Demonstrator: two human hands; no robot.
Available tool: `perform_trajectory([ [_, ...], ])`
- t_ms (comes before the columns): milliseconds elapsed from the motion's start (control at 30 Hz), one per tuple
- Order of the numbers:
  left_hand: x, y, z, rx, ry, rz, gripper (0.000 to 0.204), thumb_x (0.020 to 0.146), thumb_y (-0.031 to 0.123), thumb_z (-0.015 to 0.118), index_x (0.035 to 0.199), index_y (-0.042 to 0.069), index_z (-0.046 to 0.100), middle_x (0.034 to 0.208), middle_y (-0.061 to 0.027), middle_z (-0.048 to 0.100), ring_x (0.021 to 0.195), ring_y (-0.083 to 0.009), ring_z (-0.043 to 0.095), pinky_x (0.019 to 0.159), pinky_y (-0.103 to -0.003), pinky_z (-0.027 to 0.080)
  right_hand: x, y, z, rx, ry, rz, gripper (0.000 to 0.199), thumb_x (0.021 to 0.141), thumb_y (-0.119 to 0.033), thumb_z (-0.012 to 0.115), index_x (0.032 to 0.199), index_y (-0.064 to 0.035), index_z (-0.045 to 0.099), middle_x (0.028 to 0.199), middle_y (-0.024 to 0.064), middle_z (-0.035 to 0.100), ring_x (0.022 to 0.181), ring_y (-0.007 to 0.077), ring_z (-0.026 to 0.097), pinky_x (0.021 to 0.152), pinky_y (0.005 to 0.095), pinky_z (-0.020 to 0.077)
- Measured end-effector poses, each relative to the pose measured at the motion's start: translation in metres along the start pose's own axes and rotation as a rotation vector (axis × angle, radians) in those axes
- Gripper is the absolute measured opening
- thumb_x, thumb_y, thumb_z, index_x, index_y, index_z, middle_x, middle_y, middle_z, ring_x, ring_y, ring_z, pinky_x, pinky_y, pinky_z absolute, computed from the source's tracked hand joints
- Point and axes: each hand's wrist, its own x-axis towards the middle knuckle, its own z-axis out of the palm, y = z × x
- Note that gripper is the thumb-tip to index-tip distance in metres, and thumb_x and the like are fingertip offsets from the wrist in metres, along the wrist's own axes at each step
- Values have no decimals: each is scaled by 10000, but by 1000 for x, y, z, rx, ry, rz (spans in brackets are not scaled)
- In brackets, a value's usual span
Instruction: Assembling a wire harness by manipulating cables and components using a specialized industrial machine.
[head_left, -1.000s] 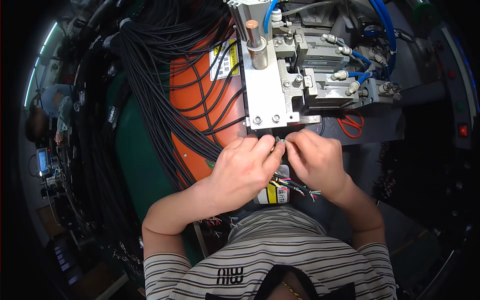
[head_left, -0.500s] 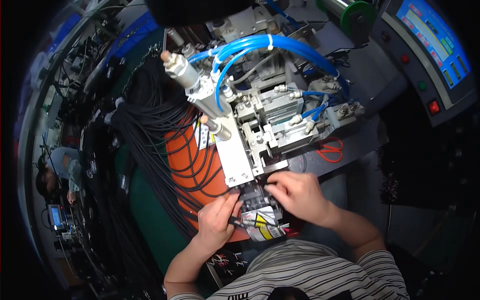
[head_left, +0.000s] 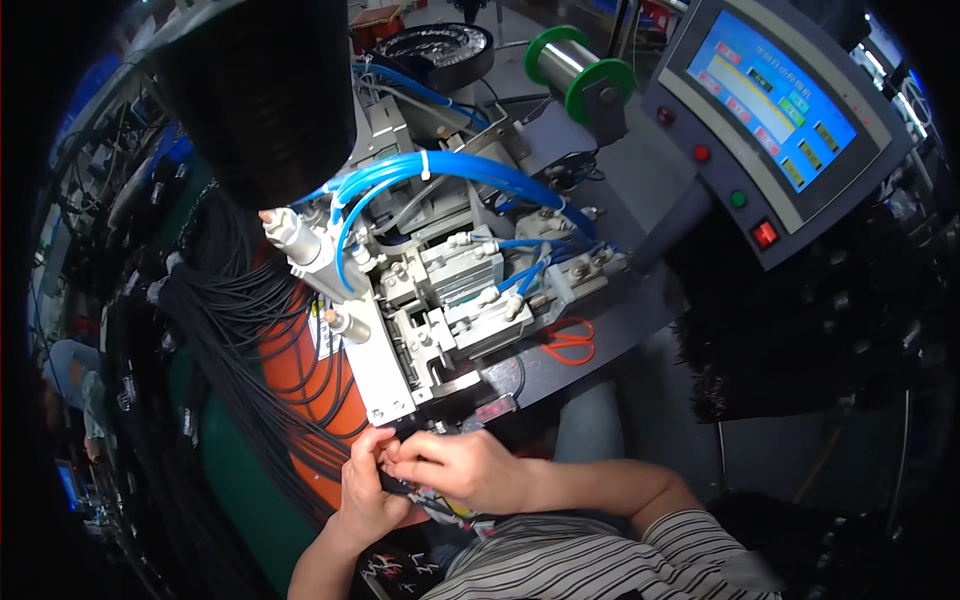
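Note:
My left hand (head_left: pixel 370 488) and my right hand (head_left: pixel 470 470) meet at the front end of a metal bench machine (head_left: pixel 370 365). The fingers of both are closed and pinched together. Whatever lies between the fingertips is too small and too covered to make out. Just above them is the machine's pale front plate, with dark parts at its lower end. Under the right hand shows part of a white and yellow label (head_left: pixel 455 503). Close to the right hand, on the machine's base, lies a small pinkish tag-like piece (head_left: pixel 495 409).
Black cables (head_left: pixel 240 375) lie bundled over an orange surface (head_left: pixel 285 385) at left. Blue air hoses (head_left: pixel 470 168) arch above the machine. Red-handled scissors (head_left: pixel 570 342), a wire spool (head_left: pixel 572 68) and a touch-screen panel (head_left: pixel 770 105) are right. A large black cylinder (head_left: pixel 260 100) blocks the upper left.
My right hand has come leftward from the machine's front parts to meet my left hand. The whole view has shifted, with the machine now farther left and lower.

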Motion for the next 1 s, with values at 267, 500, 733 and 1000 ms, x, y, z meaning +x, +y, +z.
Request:
perform_trajectory([
  [267,-5,11,-18,264,-67,180,253,722,-18,723,958,27,644,687,-76,580,625,-274,587,585,-366,420,-16,10,-13,158,150,236,153,825,9,675,975,20,653,963,101,628,699,175,627,595,280,497],
  [500,-1,20,-9,297,-59,81,414,598,113,752,994,43,656,729,-81,583,621,-285,586,559,-381,423,-20,8,-17,647,40,626,138,914,46,589,1043,35,636,1042,80,624,684,63,615,593,199,489],
  [733,15,9,11,138,48,61,155,819,50,724,956,18,658,683,-84,630,534,-241,573,514,-336,399,-20,4,-22,477,120,567,221,885,115,592,1098,60,605,1053,120,608,693,64,603,576,185,482],
  [1000,11,3,11,83,42,91,163,821,44,712,971,17,652,700,-71,632,547,-224,580,516,-341,385,-12,11,-35,1108,40,980,170,911,43,618,1081,37,619,958,102,631,618,75,570,503,189,420],
])
